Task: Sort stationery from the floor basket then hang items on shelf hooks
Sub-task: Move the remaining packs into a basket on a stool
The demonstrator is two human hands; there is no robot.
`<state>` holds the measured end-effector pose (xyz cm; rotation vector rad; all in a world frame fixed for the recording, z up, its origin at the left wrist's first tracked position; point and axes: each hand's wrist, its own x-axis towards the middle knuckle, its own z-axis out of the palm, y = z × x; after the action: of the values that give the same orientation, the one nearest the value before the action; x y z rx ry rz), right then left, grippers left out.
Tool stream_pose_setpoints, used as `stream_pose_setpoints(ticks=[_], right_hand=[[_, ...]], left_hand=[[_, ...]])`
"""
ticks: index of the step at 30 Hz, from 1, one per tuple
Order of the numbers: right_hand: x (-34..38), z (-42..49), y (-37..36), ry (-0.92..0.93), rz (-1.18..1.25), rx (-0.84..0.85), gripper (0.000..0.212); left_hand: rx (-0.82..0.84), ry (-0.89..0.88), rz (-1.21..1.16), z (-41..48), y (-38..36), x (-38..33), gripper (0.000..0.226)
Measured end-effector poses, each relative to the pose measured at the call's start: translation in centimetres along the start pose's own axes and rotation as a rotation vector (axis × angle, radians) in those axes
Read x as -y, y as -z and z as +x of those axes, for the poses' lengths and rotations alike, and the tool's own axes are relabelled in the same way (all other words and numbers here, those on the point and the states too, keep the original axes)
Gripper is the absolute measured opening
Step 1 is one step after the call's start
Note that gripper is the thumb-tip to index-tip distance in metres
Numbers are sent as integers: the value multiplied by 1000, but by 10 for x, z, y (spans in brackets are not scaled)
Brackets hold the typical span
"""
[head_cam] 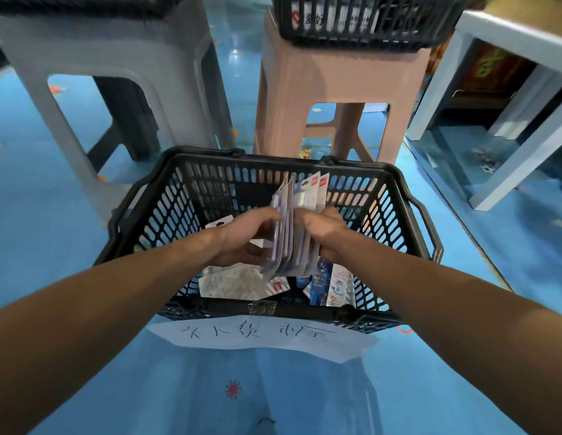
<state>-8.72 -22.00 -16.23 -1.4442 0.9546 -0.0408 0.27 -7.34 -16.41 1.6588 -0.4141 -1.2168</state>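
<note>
Seen from above, a person's two bare forearms reach into a black plastic basket [408, 215] standing on a blue floor [461, 372]. Between the hands, a stack of carded stationery packets [300, 196] stands upright on edge, lifted above the basket's bottom. The left hand [242, 240] curls around the stack's left face, and the right hand [323, 233] wraps fingers and thumb around its right side. Loose packets [232, 282] lie flat on the basket's bottom beneath them. A handwritten paper label [261, 335] is taped to the near rim. Beyond stand a grey stool [110, 58] and a pink stool [336, 76], which carries a second black basket [361, 29].
</note>
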Motion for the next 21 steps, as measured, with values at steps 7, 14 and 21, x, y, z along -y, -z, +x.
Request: stream_pose_setpoints(ticks=[7,14,21], right_hand=[[-7,15,-6,-22,118,59,154],[-6,6,-8,71,137,-10,112],[-18,21,19,7,-141,69,97]], left_hand=[[-116,-100,142,3,2,2,28],[-198,-199,171,9,-3,-3,42],[-67,125,246,30,17,4,35]])
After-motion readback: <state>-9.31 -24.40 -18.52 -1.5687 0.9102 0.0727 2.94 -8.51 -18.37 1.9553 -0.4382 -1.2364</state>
